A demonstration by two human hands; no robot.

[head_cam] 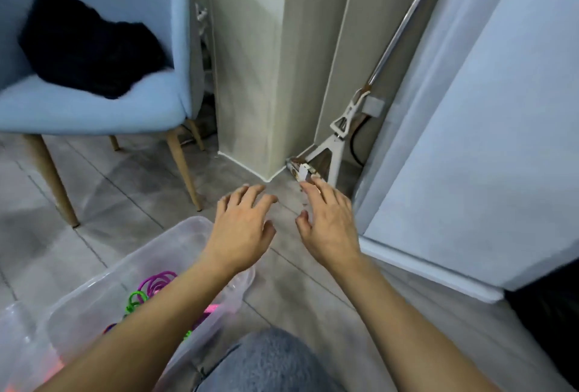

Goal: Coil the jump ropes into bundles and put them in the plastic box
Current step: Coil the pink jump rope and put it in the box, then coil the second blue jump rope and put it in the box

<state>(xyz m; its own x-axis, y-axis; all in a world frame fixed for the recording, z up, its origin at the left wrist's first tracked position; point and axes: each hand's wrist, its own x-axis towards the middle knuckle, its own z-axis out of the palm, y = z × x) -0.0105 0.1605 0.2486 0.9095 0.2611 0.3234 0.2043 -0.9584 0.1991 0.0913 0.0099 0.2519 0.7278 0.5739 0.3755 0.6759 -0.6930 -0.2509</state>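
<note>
A clear plastic box (100, 294) stands on the floor at the lower left. Inside it lie coiled jump ropes: a purple coil (156, 282), a green coil (136, 299) and a bit of pink (213, 308), partly hidden by my left forearm. My left hand (241, 229) hovers over the box's far right corner, fingers spread, holding nothing. My right hand (329, 222) is held out beside it over the grey floor, fingers also apart and empty.
A light blue chair (103, 103) with wooden legs and a black cloth (87, 50) on it stands at the left. A beige wall corner (250, 110) and a leaning mop (344, 128) are ahead. A white cabinet (470, 141) is on the right. My knee (269, 360) is at the bottom.
</note>
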